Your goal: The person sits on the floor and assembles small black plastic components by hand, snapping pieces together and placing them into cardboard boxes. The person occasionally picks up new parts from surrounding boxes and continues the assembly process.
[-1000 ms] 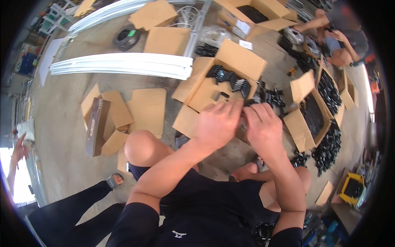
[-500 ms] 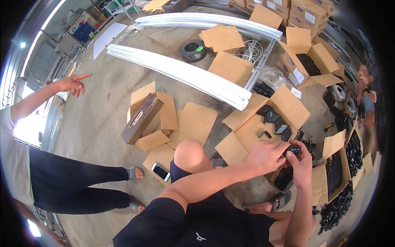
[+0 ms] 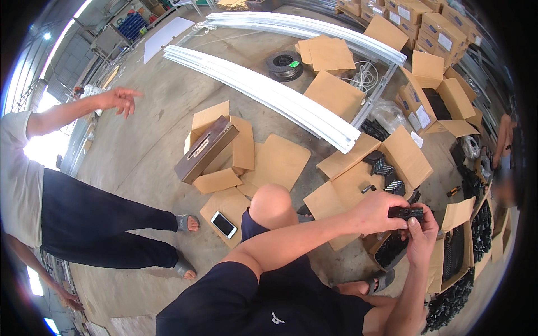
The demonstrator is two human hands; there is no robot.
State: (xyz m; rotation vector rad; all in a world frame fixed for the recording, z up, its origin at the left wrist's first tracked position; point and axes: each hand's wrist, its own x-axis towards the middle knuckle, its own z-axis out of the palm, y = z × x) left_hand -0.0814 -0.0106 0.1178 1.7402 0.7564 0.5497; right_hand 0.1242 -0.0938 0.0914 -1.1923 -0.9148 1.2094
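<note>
Both hands meet over a small black part [image 3: 405,212] at the right of the view: the left hand [image 3: 374,214] closes on its near end with the thumb and fingers curled around it, and the right hand [image 3: 421,235] grips it from below, thumb pressed up against its side. The part is held in the air just above an open box [image 3: 392,249] that is filled with more black parts, so both hands are shut on the one piece and neither is free. Judging by the grip, the step in hand is fitting or checking this single piece, pressed between the two hands, not picking or putting down. Next, it seems, the piece needs a place to go, and that calls for one hand to let go while the other carries it clear of the box rim. More black parts [image 3: 386,171] lie on flattened cardboard [image 3: 358,185] just beyond the hands, and further boxes [image 3: 473,246] of them stand to the right. A phone [image 3: 223,224] lies on cardboard beside the bent knee [image 3: 270,204]. Long white rails [image 3: 269,92] run across the floor [image 3: 140,145] farther off, and another person [image 3: 33,185] stands at the left with an arm stretched out.
</note>
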